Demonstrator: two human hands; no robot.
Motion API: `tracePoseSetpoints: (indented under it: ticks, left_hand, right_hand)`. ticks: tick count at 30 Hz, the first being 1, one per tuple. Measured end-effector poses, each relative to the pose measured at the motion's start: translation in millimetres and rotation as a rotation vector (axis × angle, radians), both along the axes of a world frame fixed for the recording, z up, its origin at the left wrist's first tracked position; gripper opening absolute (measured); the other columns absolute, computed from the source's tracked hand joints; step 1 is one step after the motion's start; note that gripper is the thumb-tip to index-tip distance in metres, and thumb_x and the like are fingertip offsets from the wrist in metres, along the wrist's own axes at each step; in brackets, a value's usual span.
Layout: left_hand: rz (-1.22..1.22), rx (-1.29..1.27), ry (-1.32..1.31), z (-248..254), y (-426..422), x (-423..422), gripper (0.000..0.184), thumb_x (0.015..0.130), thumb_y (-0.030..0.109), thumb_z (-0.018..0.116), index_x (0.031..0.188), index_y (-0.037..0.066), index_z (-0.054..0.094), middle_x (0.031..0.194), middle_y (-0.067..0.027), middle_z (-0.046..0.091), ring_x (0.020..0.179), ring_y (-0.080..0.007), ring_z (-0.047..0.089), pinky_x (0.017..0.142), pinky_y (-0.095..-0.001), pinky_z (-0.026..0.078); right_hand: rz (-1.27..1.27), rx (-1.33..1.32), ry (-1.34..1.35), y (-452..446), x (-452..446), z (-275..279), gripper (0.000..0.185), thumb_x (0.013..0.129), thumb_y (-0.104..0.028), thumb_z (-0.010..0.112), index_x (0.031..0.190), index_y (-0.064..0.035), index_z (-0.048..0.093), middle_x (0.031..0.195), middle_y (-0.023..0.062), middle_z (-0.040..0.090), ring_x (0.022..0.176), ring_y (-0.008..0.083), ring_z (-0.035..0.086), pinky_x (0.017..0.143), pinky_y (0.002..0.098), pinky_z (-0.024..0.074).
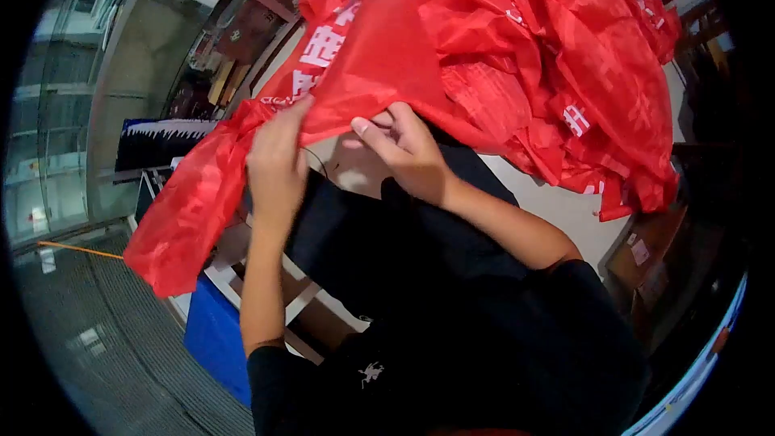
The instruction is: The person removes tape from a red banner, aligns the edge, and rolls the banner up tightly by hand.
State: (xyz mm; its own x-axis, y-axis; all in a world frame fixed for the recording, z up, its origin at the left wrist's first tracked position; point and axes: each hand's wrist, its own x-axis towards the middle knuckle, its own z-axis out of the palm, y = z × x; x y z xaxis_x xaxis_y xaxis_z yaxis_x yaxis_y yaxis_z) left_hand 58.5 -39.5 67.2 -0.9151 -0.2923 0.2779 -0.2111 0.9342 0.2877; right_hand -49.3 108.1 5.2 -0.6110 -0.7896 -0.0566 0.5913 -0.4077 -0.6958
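Observation:
A large red cloth banner (379, 56) with white printed characters lies crumpled in front of me, thin and shiny. My left hand (278, 161), slightly blurred, is closed on the banner's near edge, and a bunched length of the cloth hangs down to its left. A short way to the right, my right hand (408, 149) has its fingers curled at the same edge, the thumb to the left and the fingertips partly behind the cloth. Between the two hands the edge runs roughly straight.
Under the banner is a pale tabletop (525, 186), heaped with more red cloth at the right. A blue bin (214, 339) stands low at the left, by a glass partition (56, 145). At the right is a cardboard box (650, 262). Shelved goods (234, 73) stand behind.

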Motion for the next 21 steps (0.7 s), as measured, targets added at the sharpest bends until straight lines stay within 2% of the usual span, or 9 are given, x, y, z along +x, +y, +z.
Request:
tracePoseSetpoints:
  ticks: [2, 4, 10, 13, 15, 16, 18, 19, 21]
  left_hand:
    - [0.029, -0.146, 0.074, 23.8, -14.4, 13.5, 0.063, 0.066, -0.013, 0.056, 0.124, 0.012, 0.059, 0.110, -0.0132, 0.062, 0.107, -0.0329, 0.057, 0.092, -0.0401, 0.045]
    - [0.023, -0.243, 0.069, 52.2, -24.8, 30.5, 0.064, 0.063, -0.011, 0.059, 0.123, 0.012, 0.060, 0.107, -0.0138, 0.062, 0.102, -0.0328, 0.057, 0.090, -0.0400, 0.045]
    - [-0.023, -0.344, 0.005, 82.8, -28.9, 95.8, 0.055, 0.064, -0.005, 0.059, 0.118, 0.009, 0.065, 0.071, -0.0098, 0.041, 0.066, -0.0264, 0.050, 0.061, -0.0355, 0.044]
    - [-0.047, -0.365, -0.039, 71.5, -29.4, 133.0, 0.052, 0.065, -0.002, 0.060, 0.116, 0.009, 0.067, 0.065, -0.0081, 0.036, 0.058, -0.0243, 0.046, 0.054, -0.0344, 0.042]
    - [-0.025, -0.370, -0.073, 65.7, -22.2, 147.0, 0.048, 0.062, -0.001, 0.062, 0.110, 0.006, 0.067, 0.063, -0.0088, 0.042, 0.058, -0.0260, 0.052, 0.055, -0.0350, 0.044]
    - [-0.013, -0.366, -0.072, 57.3, -24.0, 156.1, 0.048, 0.062, -0.001, 0.062, 0.110, 0.006, 0.067, 0.063, -0.0088, 0.042, 0.058, -0.0260, 0.052, 0.055, -0.0350, 0.044]
    - [-0.037, -0.201, 0.010, 26.8, -40.3, 173.5, 0.043, 0.058, -0.002, 0.065, 0.100, 0.004, 0.065, 0.071, -0.0110, 0.055, 0.065, -0.0290, 0.059, 0.057, -0.0372, 0.047]
    - [0.015, -0.141, -0.035, 20.9, -41.0, 180.3, 0.036, 0.057, -0.004, 0.066, 0.093, 0.004, 0.060, 0.079, -0.0141, 0.062, 0.071, -0.0313, 0.062, 0.061, -0.0396, 0.049]
    - [0.079, -0.092, -0.149, 6.4, -57.9, 191.5, 0.033, 0.059, -0.006, 0.064, 0.091, 0.003, 0.059, 0.079, -0.0155, 0.062, 0.072, -0.0329, 0.061, 0.062, -0.0393, 0.049]
  right_hand:
    - [-0.212, 0.387, 0.935, 19.4, -8.5, 0.1, 0.029, 0.086, -0.017, 0.068, 0.109, -0.0036, 0.056, 0.094, 0.0115, 0.065, 0.088, 0.0245, 0.066, 0.074, 0.0337, 0.0541]
    - [-0.574, 0.309, 1.322, 46.2, -25.9, -11.2, 0.036, 0.074, -0.019, 0.080, 0.101, -0.0048, 0.060, 0.087, 0.0117, 0.064, 0.079, 0.0300, 0.064, 0.068, 0.0338, 0.0506]
    - [-0.712, 0.790, 1.427, 122.9, -58.2, -1.1, 0.078, 0.065, -0.010, 0.083, 0.132, -0.0080, 0.045, 0.106, 0.0136, 0.055, 0.086, 0.0277, 0.050, 0.075, 0.0365, 0.0442]
    - [-0.667, 0.782, 1.492, 130.9, -75.5, 3.8, 0.065, 0.062, -0.008, 0.080, 0.121, -0.0095, 0.053, 0.108, 0.0124, 0.053, 0.089, 0.0306, 0.049, 0.081, 0.0383, 0.0427]
    - [-0.129, 0.560, 1.725, 128.6, -87.5, -13.5, 0.051, 0.060, -0.008, 0.076, 0.107, -0.0044, 0.057, 0.103, 0.0109, 0.053, 0.092, 0.0290, 0.050, 0.091, 0.0378, 0.0376]
    - [-0.118, 0.552, 1.731, 129.0, -91.0, -29.9, 0.051, 0.060, -0.008, 0.076, 0.107, -0.0044, 0.057, 0.103, 0.0109, 0.053, 0.092, 0.0290, 0.050, 0.091, 0.0378, 0.0376]
    - [0.533, 0.469, 1.464, 123.4, -109.3, -57.5, 0.036, 0.065, -0.006, 0.074, 0.096, -0.0024, 0.058, 0.100, 0.0084, 0.058, 0.097, 0.0224, 0.053, 0.093, 0.0349, 0.0401]
    - [0.537, 0.464, 1.480, 119.7, -121.9, -54.8, 0.036, 0.065, -0.006, 0.074, 0.096, -0.0024, 0.058, 0.100, 0.0084, 0.058, 0.097, 0.0224, 0.053, 0.093, 0.0349, 0.0401]
    - [1.028, 0.542, 0.978, 108.1, -147.7, -50.2, 0.033, 0.073, -0.012, 0.076, 0.101, -0.0040, 0.061, 0.099, 0.0057, 0.062, 0.098, 0.0158, 0.055, 0.089, 0.0326, 0.0439]
